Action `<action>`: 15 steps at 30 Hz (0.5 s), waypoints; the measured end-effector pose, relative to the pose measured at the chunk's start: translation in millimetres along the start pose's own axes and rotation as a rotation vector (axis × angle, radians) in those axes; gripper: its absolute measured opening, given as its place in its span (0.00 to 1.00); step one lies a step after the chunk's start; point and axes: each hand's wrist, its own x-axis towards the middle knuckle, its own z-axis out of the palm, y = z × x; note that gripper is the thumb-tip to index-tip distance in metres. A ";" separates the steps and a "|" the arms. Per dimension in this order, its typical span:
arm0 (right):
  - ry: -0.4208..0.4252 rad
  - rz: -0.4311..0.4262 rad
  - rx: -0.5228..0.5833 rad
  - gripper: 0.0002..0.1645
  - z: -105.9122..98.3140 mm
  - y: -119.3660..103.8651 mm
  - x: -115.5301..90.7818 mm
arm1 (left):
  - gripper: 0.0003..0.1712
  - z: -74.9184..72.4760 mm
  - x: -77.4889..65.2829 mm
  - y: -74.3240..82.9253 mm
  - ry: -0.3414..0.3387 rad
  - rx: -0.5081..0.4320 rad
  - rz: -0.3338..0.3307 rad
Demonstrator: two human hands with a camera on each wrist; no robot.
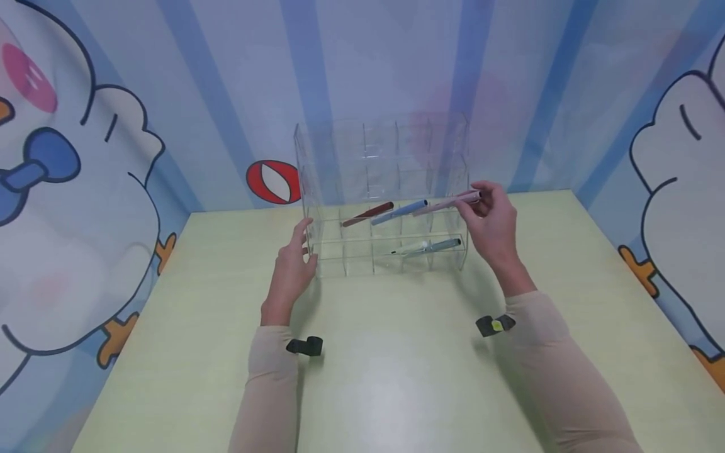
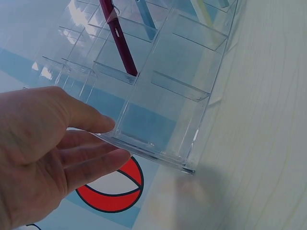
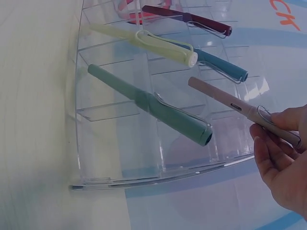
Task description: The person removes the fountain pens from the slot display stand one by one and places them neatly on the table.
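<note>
A clear, tiered acrylic rack (image 1: 359, 258) with small compartments stands on the table. My left hand (image 1: 290, 272) grips its left side panel, thumb on the inner face and fingers outside in the left wrist view. At the right side, my right hand (image 1: 494, 223) pinches a pale pink pen (image 3: 223, 98) by its clipped cap end; the other end slants into the rack's upper pen row. Along that row lean a maroon pen (image 1: 368, 214) and a blue pen (image 1: 399, 212). Lower, in the front row, lie a pale yellow pen (image 3: 160, 48) and a green pen (image 3: 148, 103).
The pale table (image 1: 374, 377) extends in front of the rack. Close behind it rises a blue-striped backdrop (image 1: 385, 69) with a red-and-white ball print (image 1: 262, 183). Black wrist straps (image 1: 306, 346) sit on both sleeves.
</note>
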 end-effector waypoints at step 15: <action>0.140 -0.040 0.106 0.20 -15.1 -5.5 -12.0 | 0.41 -0.7 0.2 -0.9 0.006 0.011 0.014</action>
